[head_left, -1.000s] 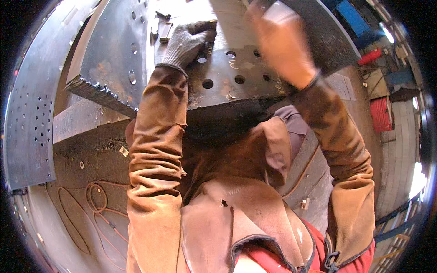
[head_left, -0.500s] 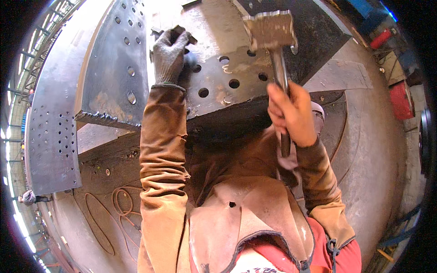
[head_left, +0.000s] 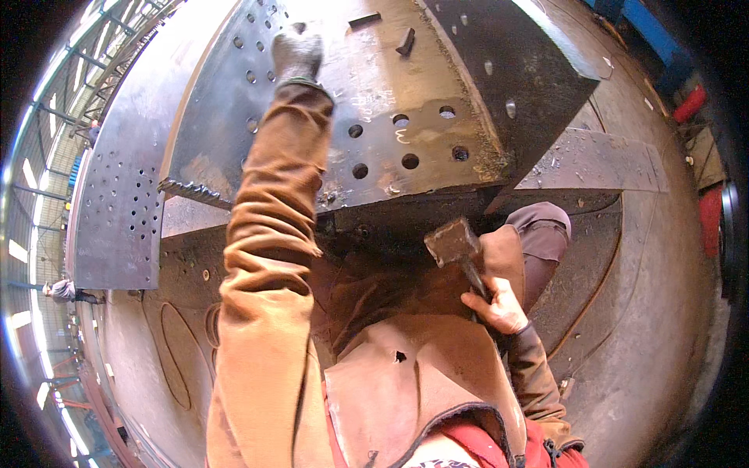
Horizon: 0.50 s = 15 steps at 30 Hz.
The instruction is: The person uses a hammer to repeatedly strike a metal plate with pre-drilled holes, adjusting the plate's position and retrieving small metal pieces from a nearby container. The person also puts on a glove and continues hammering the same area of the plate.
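Observation:
My left hand (head_left: 298,53), in a grey glove, reaches far out onto the holed steel plate (head_left: 437,144), beside the upright plate on its left. Its fingers look curled closed; anything inside them is hidden. My bare right hand (head_left: 499,307) grips the handle of a short heavy hammer (head_left: 453,242), held low in front of my apron, with its blocky head up and to the left. Two small dark metal pieces lie on the plate to the right of my left hand: a flat bar (head_left: 364,21) and a short stubby piece (head_left: 406,42).
Upright steel plates stand left (head_left: 226,101) and right (head_left: 523,70) of the holed plate, whose near edge is rough. Farther left is another drilled plate (head_left: 117,226). A hose or cable (head_left: 168,355) loops on the floor. A person (head_left: 62,292) is at the far left.
My right hand has lowered the hammer from over the plate toward my apron. My left hand has reached farther out, away from the dark metal piece it held. A stubby piece now shows on the plate.

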Each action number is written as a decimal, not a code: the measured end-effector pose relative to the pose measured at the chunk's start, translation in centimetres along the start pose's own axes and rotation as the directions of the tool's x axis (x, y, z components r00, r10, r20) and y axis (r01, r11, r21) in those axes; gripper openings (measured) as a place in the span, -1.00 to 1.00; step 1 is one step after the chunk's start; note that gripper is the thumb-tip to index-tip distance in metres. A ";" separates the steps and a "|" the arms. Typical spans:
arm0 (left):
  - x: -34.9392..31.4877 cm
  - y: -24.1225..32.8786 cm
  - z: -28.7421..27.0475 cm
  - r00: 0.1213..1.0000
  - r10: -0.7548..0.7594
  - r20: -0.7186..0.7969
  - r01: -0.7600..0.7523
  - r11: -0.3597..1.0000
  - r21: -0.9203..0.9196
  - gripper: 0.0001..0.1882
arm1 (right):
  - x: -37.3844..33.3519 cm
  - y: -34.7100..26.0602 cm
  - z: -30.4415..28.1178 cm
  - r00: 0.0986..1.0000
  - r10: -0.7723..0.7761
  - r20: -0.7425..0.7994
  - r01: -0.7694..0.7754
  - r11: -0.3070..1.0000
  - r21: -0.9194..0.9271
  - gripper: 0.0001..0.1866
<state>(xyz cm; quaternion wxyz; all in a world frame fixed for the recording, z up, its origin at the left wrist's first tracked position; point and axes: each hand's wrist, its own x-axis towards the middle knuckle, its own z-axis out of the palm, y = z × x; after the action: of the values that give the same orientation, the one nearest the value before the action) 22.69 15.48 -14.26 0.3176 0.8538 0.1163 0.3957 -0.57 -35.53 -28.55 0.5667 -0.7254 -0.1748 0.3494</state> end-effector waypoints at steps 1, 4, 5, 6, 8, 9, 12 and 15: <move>1.4 -1.5 -0.3 0.999 0.040 -0.008 -0.039 0.992 0.122 -0.66 | -0.2 1.1 0.0 0.999 0.030 0.014 -0.030 0.999 0.023 -0.61; 3.1 -3.4 -0.4 0.999 -0.021 0.029 0.011 0.950 0.313 -0.67 | -0.1 2.2 -0.3 0.990 0.138 0.035 -0.136 0.988 -0.071 -0.62; 3.6 -3.9 -0.3 0.998 -0.056 0.042 0.038 0.934 0.355 -0.67 | 0.1 2.2 -0.4 0.990 0.133 0.049 -0.130 0.990 -0.054 -0.62; 4.1 -4.0 -0.2 0.994 -0.084 0.066 0.051 0.917 0.395 -0.67 | 0.4 2.3 -0.5 0.991 0.123 0.061 -0.121 0.992 -0.037 -0.62; 4.6 -4.5 0.4 0.985 -0.136 0.109 0.072 0.886 0.458 -0.68 | 0.9 2.3 -0.6 0.996 0.074 0.050 -0.077 0.996 0.047 -0.63; 4.9 -4.9 0.9 0.977 -0.165 0.135 0.078 0.867 0.493 -0.68 | 0.9 2.2 -0.3 0.999 0.041 0.024 -0.044 0.992 0.115 -0.61; 4.3 -6.3 4.0 0.940 -0.253 0.229 0.087 0.825 0.558 -0.69 | 0.7 3.4 -0.6 0.997 0.078 0.031 -0.080 0.994 0.075 -0.56; 2.9 -9.2 7.0 0.896 -0.330 0.298 0.077 0.776 0.627 -0.69 | 1.1 5.4 -0.9 0.994 0.089 0.057 -0.086 0.995 -0.044 -0.50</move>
<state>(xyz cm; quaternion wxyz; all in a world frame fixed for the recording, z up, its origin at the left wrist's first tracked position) 30.30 20.72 -21.74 0.0894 0.9529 0.2630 0.1218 0.09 -37.01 -33.87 0.5301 -0.7335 -0.1667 0.3914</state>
